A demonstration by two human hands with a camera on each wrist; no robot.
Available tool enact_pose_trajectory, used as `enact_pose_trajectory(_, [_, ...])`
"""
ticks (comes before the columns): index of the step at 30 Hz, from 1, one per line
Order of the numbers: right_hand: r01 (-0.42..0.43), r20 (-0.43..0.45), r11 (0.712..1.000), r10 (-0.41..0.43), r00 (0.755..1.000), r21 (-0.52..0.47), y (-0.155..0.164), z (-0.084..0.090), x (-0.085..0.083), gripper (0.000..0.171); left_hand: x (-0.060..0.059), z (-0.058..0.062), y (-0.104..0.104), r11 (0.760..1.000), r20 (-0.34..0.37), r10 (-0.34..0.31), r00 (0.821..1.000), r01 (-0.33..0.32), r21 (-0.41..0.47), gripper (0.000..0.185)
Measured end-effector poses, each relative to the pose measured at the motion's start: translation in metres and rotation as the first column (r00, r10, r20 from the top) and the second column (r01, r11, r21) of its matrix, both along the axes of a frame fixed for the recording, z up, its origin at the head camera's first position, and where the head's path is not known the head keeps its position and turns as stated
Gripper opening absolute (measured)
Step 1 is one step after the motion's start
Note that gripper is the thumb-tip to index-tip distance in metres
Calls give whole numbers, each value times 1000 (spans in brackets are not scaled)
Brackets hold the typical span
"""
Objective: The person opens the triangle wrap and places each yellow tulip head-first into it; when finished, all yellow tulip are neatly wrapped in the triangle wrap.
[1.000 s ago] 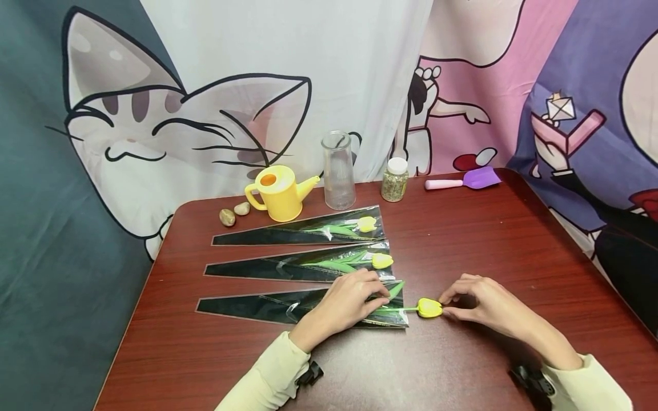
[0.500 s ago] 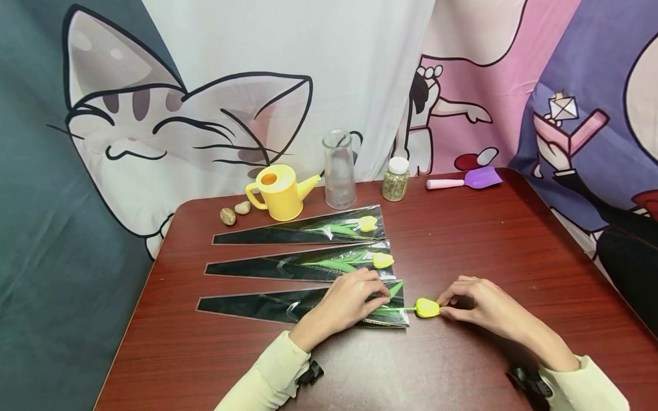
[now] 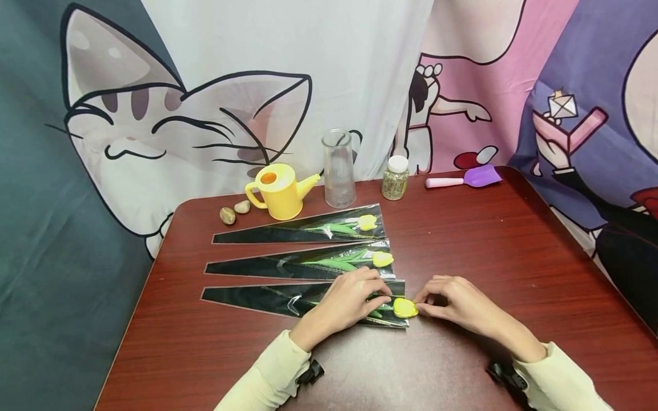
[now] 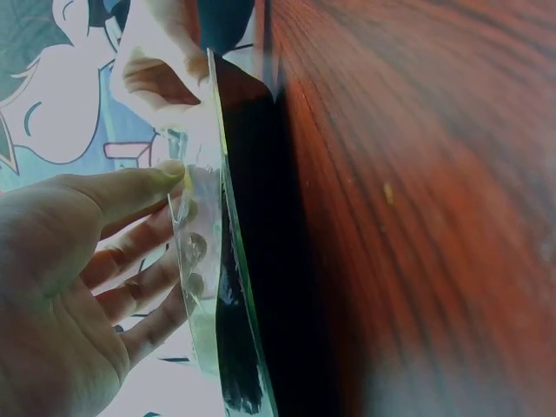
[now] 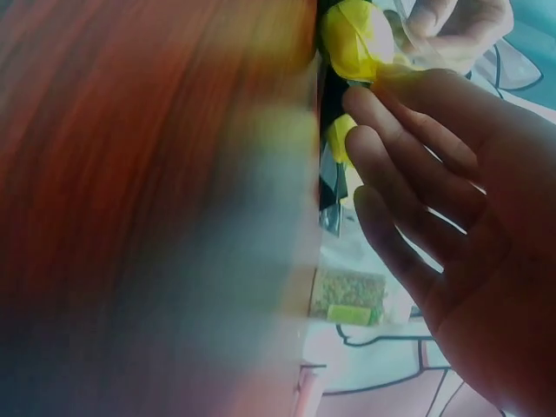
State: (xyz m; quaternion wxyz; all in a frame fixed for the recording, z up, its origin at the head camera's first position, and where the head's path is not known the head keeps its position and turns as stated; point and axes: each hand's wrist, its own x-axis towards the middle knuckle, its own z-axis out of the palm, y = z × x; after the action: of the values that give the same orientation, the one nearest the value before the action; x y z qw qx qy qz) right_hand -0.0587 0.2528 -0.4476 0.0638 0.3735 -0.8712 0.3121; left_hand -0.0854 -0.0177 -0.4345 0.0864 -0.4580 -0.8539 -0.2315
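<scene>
Three black-and-clear plastic sleeves lie side by side on the red-brown table (image 3: pixel 488 245). My left hand (image 3: pixel 381 295) holds the mouth of the nearest sleeve (image 3: pixel 257 299); in the left wrist view the thumb (image 4: pixel 148 184) lies on the clear film (image 4: pixel 204 261) with the fingers behind it. My right hand (image 3: pixel 422 306) pinches the bud of a yellow tulip (image 3: pixel 404 308) at the sleeve's mouth, its stem and leaves inside. The right wrist view shows the bud (image 5: pixel 356 39) at my fingertips (image 5: pixel 382 87). The other two sleeves (image 3: pixel 298 231) (image 3: pixel 288 265) each hold a yellow tulip.
Along the table's back edge stand a yellow watering can (image 3: pixel 280 191), a ribbed glass vase (image 3: pixel 338 169), a small white-capped jar (image 3: pixel 394 178) and a purple scoop (image 3: pixel 465 179). Two pebbles (image 3: pixel 233 212) lie left of the can. Cartoon curtains hang behind.
My right hand has moved left, pushing the tulip into the nearest sleeve until only the bud sits at the mouth. The left hand stays on the sleeve.
</scene>
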Motion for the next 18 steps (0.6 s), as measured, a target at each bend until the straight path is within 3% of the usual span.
enact_pose_trajectory(18, [-15, -27, 1000, 15, 1000, -17, -11, 2, -4, 20, 0, 0, 5, 1000, -11, -25, 1000, 25, -5, 8])
